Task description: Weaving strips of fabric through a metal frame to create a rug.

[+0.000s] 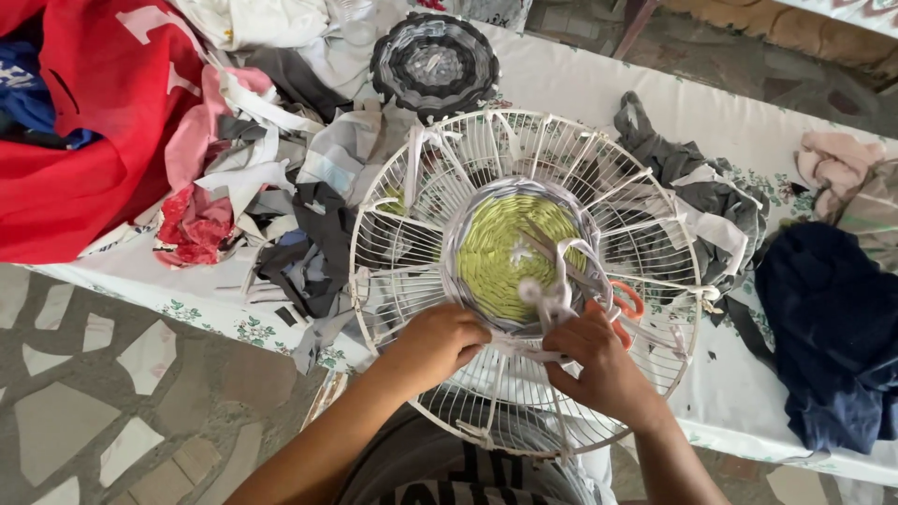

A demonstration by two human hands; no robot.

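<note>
Stone flooring (112, 393) in grey and pale pieces is showing below the near edge of the desk (580, 84), which is lying under a white floral cloth. A round white wire fan guard (393, 234) is resting flat near the desk's near edge, partly overhanging it toward the person. A woven disc (496, 248) of yellow-green strips with a grey and white border is sitting at the guard's centre, tied to the wires by white fabric strips (552, 285).

The left hand (440, 341) is pressing down on the near rim of the disc, its grip curled together on the weave. The right hand (594, 360) is just beside it, its grip pinched on the white fabric strips coming off the disc's near right edge. Orange-handled scissors (629, 304) are lying on the guard just beyond the right hand.

A finished round mat (433, 64) in black, grey and white is lying beyond the guard, toward the far edge. A red cloth (84, 140) is heaping at the left end, with scraps (281, 215) in grey, white and pink lying between it and the guard. A grey rag (683, 178) is lying just right of the guard, and a dark blue garment (832, 327) is bunching at the right end.
</note>
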